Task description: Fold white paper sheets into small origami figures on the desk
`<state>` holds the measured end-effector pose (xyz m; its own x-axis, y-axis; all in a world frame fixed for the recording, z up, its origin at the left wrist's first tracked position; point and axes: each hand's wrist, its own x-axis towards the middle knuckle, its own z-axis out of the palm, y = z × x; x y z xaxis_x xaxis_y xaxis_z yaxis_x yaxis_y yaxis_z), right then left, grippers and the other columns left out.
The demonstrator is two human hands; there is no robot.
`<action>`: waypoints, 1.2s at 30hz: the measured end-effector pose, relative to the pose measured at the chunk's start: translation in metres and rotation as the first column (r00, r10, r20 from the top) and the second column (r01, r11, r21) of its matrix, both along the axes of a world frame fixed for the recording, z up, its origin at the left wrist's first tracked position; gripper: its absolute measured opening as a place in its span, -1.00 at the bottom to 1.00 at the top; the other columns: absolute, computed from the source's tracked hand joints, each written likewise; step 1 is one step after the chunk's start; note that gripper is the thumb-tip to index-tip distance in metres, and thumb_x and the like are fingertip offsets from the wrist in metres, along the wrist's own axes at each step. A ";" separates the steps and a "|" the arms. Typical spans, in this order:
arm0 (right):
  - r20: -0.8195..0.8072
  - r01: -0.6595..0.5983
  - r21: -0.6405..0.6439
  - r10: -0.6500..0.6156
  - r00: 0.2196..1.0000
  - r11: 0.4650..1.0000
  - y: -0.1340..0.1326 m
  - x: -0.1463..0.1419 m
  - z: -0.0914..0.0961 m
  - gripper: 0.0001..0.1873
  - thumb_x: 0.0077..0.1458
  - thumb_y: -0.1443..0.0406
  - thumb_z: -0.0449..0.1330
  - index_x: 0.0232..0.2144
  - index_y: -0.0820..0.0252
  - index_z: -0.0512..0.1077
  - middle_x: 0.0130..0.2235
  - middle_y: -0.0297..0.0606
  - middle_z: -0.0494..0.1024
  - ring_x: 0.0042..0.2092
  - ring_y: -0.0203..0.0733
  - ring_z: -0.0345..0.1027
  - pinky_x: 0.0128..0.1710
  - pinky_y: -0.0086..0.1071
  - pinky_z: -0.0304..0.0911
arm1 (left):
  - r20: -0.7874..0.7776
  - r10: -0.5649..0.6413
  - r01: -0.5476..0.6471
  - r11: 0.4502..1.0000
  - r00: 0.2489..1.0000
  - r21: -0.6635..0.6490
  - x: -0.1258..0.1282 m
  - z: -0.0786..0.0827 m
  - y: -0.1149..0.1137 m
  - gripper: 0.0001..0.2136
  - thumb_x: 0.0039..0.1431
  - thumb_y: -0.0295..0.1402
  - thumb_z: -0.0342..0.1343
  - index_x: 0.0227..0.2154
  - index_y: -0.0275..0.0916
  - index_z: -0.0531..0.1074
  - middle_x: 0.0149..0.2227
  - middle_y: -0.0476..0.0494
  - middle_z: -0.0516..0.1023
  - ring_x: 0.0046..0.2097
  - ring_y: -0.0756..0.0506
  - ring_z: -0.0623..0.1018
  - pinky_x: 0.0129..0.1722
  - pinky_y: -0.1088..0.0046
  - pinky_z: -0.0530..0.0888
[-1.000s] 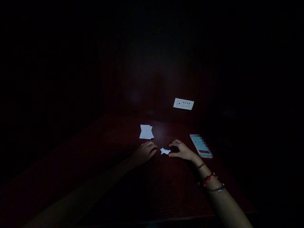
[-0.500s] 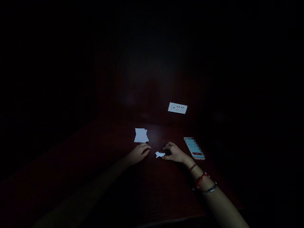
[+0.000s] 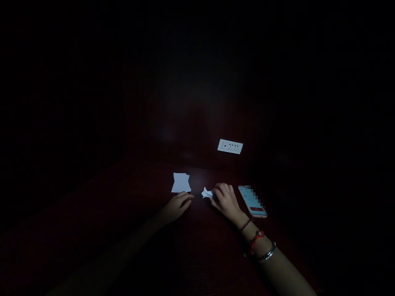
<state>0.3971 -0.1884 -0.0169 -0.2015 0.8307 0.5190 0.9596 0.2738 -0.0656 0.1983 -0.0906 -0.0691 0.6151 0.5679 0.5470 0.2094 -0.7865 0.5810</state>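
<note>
Two bare hands at a scrap of paper on a dim table.

The dark red wooden table (image 3: 197, 255) fills the gloom. The right hand (image 3: 225, 201), bangles at its wrist, lies with fingers (image 3: 217, 192) curled in close, tips against the right edge of the small crumpled white paper piece (image 3: 205, 193); it is too dark to tell whether they pinch it. The left hand (image 3: 175, 206) rests loosely bent, holding nothing, just below the white paper sheets (image 3: 180, 183). A lit smartphone (image 3: 252, 201) lies right of the right hand, a white socket plate (image 3: 230, 146) behind. The scrap lies on the table between the hands.
</note>
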 end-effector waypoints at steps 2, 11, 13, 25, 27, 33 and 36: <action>0.018 0.054 0.148 -0.057 0.998 0.987 0.002 0.000 0.004 -0.73 0.02 0.27 -0.03 -0.21 0.23 0.28 -0.12 -0.08 0.24 -0.07 -0.04 0.00 -0.12 -0.16 -0.10 | 0.045 0.030 -0.028 0.999 0.999 -0.035 0.000 0.002 0.000 -0.79 0.07 -0.35 -0.12 -0.25 -0.18 0.35 -0.25 -0.09 0.39 -0.19 -0.08 0.37 -0.17 0.39 0.31; -0.126 0.198 0.343 -0.164 0.978 0.918 0.018 -0.009 0.002 -0.73 -0.03 0.16 0.04 -0.33 0.23 0.31 -0.22 -0.11 0.29 -0.14 -0.05 0.05 -0.19 -0.21 -0.05 | 0.285 0.139 -0.091 0.980 0.948 -0.176 0.060 0.025 0.009 -0.80 0.01 -0.30 -0.03 -0.34 -0.28 0.37 -0.30 -0.11 0.41 -0.24 -0.06 0.42 -0.21 0.40 0.35; -0.145 0.191 0.310 -0.152 0.978 0.931 0.016 -0.012 0.000 -0.72 -0.05 0.15 0.05 -0.33 0.23 0.31 -0.21 -0.12 0.28 -0.14 -0.06 0.06 -0.20 -0.22 -0.04 | 0.316 0.148 -0.091 0.978 0.937 -0.187 0.069 0.028 0.010 -0.86 -0.05 -0.33 0.02 -0.47 -0.28 0.40 -0.37 -0.10 0.41 -0.25 -0.08 0.42 -0.20 0.37 0.34; -0.662 0.123 0.209 0.047 0.748 0.970 0.025 -0.013 -0.018 -0.89 -0.06 0.28 0.09 -0.44 0.17 0.38 -0.33 -0.26 0.28 -0.26 -0.22 0.20 -0.24 -0.36 0.14 | 0.347 0.113 -0.038 0.976 0.931 -0.217 0.070 0.013 0.018 -0.88 -0.01 -0.37 -0.03 -0.52 -0.26 0.38 -0.26 -0.11 0.32 -0.17 -0.09 0.36 -0.26 0.38 0.37; -0.678 0.108 0.194 0.054 0.733 0.975 0.026 -0.012 -0.020 -0.88 -0.09 0.27 0.11 -0.47 0.17 0.41 -0.35 -0.26 0.29 -0.27 -0.23 0.21 -0.26 -0.37 0.15 | 0.340 0.112 -0.040 0.976 0.934 -0.212 0.071 0.011 0.016 -0.88 0.00 -0.38 -0.04 -0.51 -0.26 0.37 -0.27 -0.10 0.32 -0.17 -0.09 0.36 -0.21 0.35 0.35; -0.704 0.136 0.175 0.027 0.709 0.975 0.030 -0.010 -0.026 -0.88 -0.10 0.30 0.10 -0.55 0.19 0.42 -0.40 -0.27 0.27 -0.31 -0.24 0.20 -0.30 -0.37 0.16 | 0.314 0.101 -0.031 0.975 0.944 -0.221 0.073 0.007 0.012 -0.90 0.00 -0.39 -0.02 -0.50 -0.26 0.37 -0.27 -0.11 0.31 -0.16 -0.09 0.34 -0.22 0.34 0.35; -0.711 0.165 0.179 0.012 0.703 0.970 0.030 -0.010 -0.027 -0.89 -0.10 0.33 0.08 -0.56 0.20 0.39 -0.38 -0.27 0.25 -0.31 -0.24 0.18 -0.29 -0.37 0.14 | 0.297 0.080 -0.010 0.973 0.952 -0.231 0.075 0.006 0.009 -0.94 -0.06 -0.38 0.05 -0.50 -0.26 0.37 -0.24 -0.10 0.29 -0.16 -0.10 0.35 -0.31 0.40 0.39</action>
<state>0.3874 -0.1582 -0.0441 0.3546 0.6768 0.6451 0.6742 0.2929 -0.6779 0.2735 -0.0814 -0.0635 0.4116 0.7201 0.5585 0.0284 -0.6227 0.7819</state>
